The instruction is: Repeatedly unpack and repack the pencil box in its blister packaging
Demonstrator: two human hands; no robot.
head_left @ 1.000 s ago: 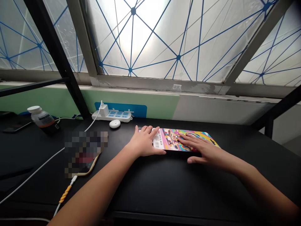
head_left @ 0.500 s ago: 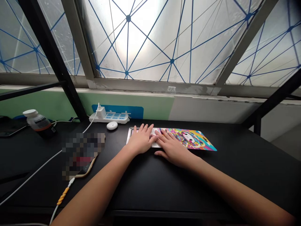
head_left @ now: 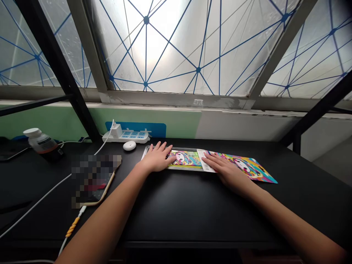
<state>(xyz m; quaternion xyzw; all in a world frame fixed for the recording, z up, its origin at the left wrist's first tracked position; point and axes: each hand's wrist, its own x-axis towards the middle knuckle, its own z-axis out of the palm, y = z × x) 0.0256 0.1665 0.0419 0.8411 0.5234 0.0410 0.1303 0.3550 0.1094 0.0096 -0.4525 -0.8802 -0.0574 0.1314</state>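
Observation:
A shallow clear plastic tray (head_left: 145,151) lies flat on the black desk, its left end under my left hand (head_left: 154,158). That hand rests palm down with the fingers stretched and the thumb spread to the right. Between my hands shows a brightly printed yellow-green piece (head_left: 187,158) with a cartoon face, apparently inside the tray. My right hand (head_left: 229,169) lies flat on a colourful cartoon-printed card (head_left: 265,175), fingers extended over its white left end. The card overlaps the tray's right part and reaches out beyond it. What lies under the palms is hidden.
Behind stand a white power strip (head_left: 134,137) with a plugged adapter and a small white rounded case (head_left: 129,146). To the left are a blurred-out phone-like object (head_left: 95,179) with a cable, and a bottle (head_left: 42,143). Black posts (head_left: 55,62) flank the desk (head_left: 176,212).
My right hand has moved right with the card, uncovering the printed piece between my hands. My left hand stays on the tray's left end, slightly further left in view.

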